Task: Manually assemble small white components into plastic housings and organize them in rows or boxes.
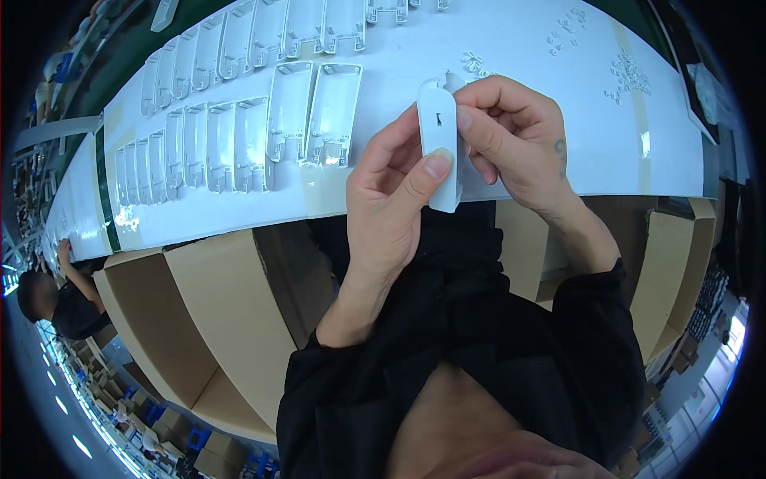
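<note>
My left hand [392, 180] grips a narrow white plastic housing [437, 152] above the table's near edge, its thumb pressed flat on the outer face. The housing stands nearly upright, with a small dark slot in that face. At its upper right edge my right hand [511, 132] is closed, thumb and index finger pinching the rim. Whether a small part sits between those fingers is hidden. Just beyond the hands lies a little cluster of small clear plastic pieces [472, 61].
Two rows of open white housings [333, 112] cover the left of the white table [399, 48]. More small clear pieces [628, 77] are scattered at the right. Cardboard boxes [215, 303] stand below the near edge. Another person [72, 307] works at far left.
</note>
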Motion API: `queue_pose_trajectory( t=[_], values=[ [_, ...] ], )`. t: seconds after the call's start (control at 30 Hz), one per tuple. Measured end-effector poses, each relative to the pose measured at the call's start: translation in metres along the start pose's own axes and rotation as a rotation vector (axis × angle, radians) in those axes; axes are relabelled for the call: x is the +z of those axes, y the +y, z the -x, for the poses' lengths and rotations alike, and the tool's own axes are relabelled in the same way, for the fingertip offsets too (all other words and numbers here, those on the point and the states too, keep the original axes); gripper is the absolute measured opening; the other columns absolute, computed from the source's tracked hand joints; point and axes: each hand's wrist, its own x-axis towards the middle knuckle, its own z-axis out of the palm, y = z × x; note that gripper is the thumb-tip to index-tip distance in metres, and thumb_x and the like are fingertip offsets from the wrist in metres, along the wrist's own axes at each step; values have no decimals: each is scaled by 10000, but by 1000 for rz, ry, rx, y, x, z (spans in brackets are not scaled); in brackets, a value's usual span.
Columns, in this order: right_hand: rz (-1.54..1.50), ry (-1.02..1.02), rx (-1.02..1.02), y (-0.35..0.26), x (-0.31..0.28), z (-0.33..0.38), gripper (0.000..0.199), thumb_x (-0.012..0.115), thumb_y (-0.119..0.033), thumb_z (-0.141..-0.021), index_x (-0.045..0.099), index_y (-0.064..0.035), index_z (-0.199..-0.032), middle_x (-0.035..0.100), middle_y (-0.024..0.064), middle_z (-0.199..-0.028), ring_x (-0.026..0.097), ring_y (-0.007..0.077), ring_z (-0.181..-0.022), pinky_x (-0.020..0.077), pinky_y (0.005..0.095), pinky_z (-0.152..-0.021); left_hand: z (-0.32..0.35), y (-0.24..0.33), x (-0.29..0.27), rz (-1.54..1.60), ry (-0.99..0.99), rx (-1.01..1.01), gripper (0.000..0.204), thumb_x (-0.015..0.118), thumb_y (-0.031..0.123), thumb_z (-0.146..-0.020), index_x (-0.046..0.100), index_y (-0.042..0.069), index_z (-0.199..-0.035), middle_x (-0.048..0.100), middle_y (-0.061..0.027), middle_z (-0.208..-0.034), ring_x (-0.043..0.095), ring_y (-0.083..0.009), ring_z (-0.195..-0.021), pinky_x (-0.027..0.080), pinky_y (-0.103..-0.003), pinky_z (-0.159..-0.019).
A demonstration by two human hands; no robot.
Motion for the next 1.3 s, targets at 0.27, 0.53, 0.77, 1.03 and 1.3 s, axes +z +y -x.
queue_pose_trajectory(
  t=[0.27, 0.53, 0.77, 1.03, 1.3],
  values=[
    [-107, 29, 17, 5, 0, -1, 85, 680, -55, -944, 706, 21, -974, 619, 33, -691, 449, 53, -462, 350, 154, -431, -3, 6, -3, 23, 27, -109, 489, 657, -24, -934, 536, -12, -1408, 640, -167, -1310, 612, -226, -1198, 471, -332, -1051],
    [-213, -74, 213, -5, -13, -17, 103, 667, -82, -952, 712, 9, -938, 603, 25, -653, 432, 56, -427, 340, 163, -409, -10, 1, 2, -127, 76, -29, 480, 666, -4, -935, 545, -16, -1399, 642, -159, -1298, 614, -226, -1177, 478, -324, -1028],
    [463, 106, 35, -37, -34, -106, 82, 658, -104, -940, 678, -42, -890, 579, 16, -631, 459, 82, -470, 373, 237, -420, -15, 28, 4, -1140, 165, 486, 385, 692, 70, -913, 626, 2, -1287, 584, -173, -1348, 468, -347, -1339, 381, -453, -1081],
    [-9, -243, -459, -30, -71, -198, 208, 654, -124, -868, 691, 46, -754, 591, 75, -600, 510, 158, -471, 435, 291, -457, -22, 41, -17, -1950, 267, 636, 185, 714, 114, -867, 704, 32, -1033, 547, -154, -1383, 344, -420, -1418, 284, -587, -1084],
    [1422, 455, 230, 59, -284, -261, 252, 677, -167, -770, 714, 82, -759, 694, 192, -724, 646, 375, -661, 538, 420, -658, -25, 36, -13, -1274, 202, 639, 87, 683, 61, -897, 675, 41, -981, 626, -121, -1213, 536, -324, -1262, 428, -441, -1008]
  ],
)
